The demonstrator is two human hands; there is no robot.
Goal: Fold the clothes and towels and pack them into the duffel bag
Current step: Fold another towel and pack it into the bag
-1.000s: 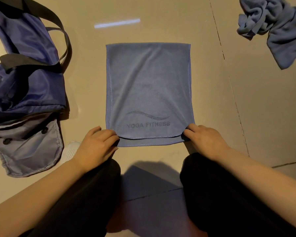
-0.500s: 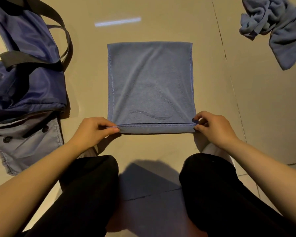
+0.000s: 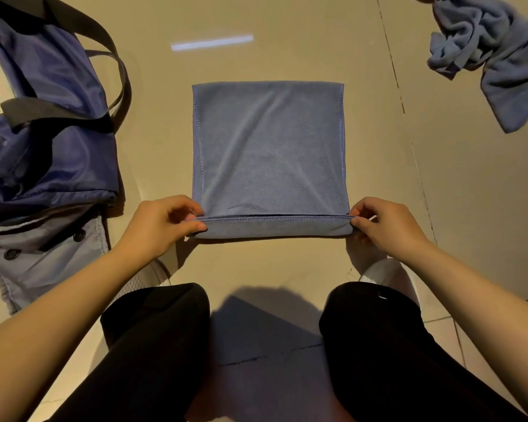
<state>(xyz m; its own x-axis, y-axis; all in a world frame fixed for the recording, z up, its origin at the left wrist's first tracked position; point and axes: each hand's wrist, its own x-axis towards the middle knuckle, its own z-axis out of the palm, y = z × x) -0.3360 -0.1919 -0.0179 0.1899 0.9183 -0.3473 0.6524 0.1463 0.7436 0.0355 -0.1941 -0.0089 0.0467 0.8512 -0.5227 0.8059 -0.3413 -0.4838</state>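
Note:
A blue towel point(image 3: 269, 153) lies flat on the tiled floor in front of my knees, folded into a rectangle. Its near edge is lifted and turned over away from me, showing the stitched hem. My left hand point(image 3: 160, 223) pinches the near left corner of the towel. My right hand point(image 3: 384, 223) pinches the near right corner. The navy duffel bag point(image 3: 43, 141) with black straps lies on the floor to the left, with a lighter grey-blue flap at its near end.
A crumpled grey-blue cloth point(image 3: 488, 53) lies on the floor at the far right. My knees in black trousers and white shoes fill the bottom of the view. A light reflection streaks the floor beyond the towel.
Both hands have lifted the towel's near edge and carried it away from me, folding it over. The printed lettering is now hidden under the fold.

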